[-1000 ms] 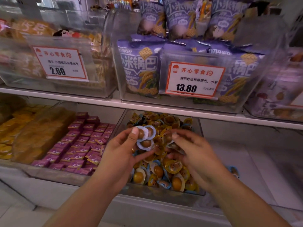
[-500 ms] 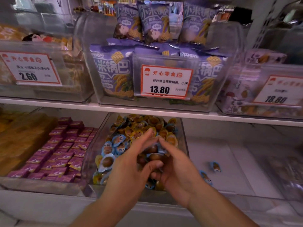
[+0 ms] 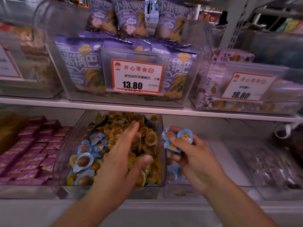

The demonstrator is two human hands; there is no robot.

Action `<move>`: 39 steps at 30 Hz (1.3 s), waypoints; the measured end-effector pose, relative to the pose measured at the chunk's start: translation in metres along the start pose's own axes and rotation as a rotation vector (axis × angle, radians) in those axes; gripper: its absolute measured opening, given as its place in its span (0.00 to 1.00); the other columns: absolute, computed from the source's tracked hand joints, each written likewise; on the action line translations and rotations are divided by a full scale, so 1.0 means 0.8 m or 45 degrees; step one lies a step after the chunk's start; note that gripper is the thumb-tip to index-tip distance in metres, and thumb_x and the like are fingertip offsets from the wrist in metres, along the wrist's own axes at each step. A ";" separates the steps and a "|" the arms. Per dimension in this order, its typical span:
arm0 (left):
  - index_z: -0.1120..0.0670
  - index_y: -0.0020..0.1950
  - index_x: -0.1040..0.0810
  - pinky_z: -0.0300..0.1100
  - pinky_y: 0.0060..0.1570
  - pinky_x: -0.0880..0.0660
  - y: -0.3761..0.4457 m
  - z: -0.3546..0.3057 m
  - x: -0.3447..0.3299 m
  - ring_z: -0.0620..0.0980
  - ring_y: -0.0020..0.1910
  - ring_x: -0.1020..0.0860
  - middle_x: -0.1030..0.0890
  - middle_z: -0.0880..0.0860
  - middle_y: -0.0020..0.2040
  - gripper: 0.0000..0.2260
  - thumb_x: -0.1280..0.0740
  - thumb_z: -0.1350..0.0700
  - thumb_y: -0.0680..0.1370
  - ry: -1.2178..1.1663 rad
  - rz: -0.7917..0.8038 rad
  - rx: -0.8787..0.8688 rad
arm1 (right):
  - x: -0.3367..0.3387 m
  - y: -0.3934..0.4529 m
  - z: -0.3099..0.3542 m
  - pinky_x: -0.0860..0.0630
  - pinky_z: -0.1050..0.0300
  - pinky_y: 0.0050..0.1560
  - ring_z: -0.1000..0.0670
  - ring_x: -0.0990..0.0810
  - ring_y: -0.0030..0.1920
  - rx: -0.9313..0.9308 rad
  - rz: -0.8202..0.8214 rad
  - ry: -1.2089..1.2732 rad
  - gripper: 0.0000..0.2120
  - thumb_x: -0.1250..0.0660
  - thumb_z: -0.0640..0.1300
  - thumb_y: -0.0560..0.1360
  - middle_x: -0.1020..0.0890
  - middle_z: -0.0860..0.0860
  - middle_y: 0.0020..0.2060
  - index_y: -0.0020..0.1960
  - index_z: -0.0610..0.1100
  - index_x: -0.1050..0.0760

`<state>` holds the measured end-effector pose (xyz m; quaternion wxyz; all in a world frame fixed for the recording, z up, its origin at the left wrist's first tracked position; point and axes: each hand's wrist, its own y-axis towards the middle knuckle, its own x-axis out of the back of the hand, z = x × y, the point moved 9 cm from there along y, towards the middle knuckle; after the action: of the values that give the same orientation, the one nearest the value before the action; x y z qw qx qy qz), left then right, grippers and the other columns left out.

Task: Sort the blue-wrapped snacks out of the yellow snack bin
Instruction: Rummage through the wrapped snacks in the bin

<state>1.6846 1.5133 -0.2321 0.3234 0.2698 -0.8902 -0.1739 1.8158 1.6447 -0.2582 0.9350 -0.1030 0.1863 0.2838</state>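
I see three blue-wrapped snacks, round egg-like packets with cartoon lids, pinched in my right hand just right of the yellow snack bin. My left hand hovers flat, fingers released, over the bin.

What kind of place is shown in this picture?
Most likely a snack shop selling loose goods: clear plastic bins on white shelves, white-and-red price cards, and stacked purple snack bags.
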 end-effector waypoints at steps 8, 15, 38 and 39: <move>0.49 0.61 0.19 0.51 0.64 0.27 0.007 0.051 0.035 0.44 0.68 0.28 0.23 0.44 0.65 0.15 0.38 0.47 0.79 0.436 0.011 0.008 | 0.105 0.054 -0.006 0.23 0.51 0.41 0.50 0.18 0.49 -0.232 -0.074 -0.461 0.23 0.30 0.36 0.75 0.17 0.48 0.52 0.67 0.55 0.24; 0.54 0.66 0.23 0.49 0.65 0.30 0.014 0.097 0.084 0.56 0.65 0.26 0.24 0.54 0.66 0.16 0.32 0.59 0.78 0.572 -0.082 0.206 | 0.103 0.068 0.028 0.24 0.48 0.59 0.49 0.16 0.55 0.070 -0.258 -0.547 0.12 0.34 0.39 0.77 0.13 0.49 0.48 0.56 0.50 0.18; 0.49 0.61 0.21 0.47 0.58 0.25 -0.035 0.081 0.086 0.53 0.55 0.22 0.23 0.48 0.60 0.13 0.34 0.56 0.78 0.851 0.096 0.073 | -0.190 0.043 -0.089 0.42 0.48 0.71 0.48 0.33 0.68 0.864 0.642 -2.287 0.16 0.41 0.54 0.78 0.28 0.53 0.65 0.61 0.52 0.23; 0.49 0.59 0.20 0.51 0.62 0.27 -0.036 0.073 0.090 0.53 0.56 0.22 0.22 0.48 0.58 0.11 0.35 0.55 0.78 0.951 0.077 -0.017 | -0.183 0.050 -0.082 0.39 0.47 0.69 0.47 0.32 0.65 0.826 0.568 -2.357 0.15 0.40 0.55 0.77 0.26 0.52 0.60 0.56 0.51 0.21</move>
<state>1.6093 1.4557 -0.2542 0.6326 0.2861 -0.7172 -0.0595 1.6614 1.5858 -0.2621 0.6201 0.4552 -0.5304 0.3564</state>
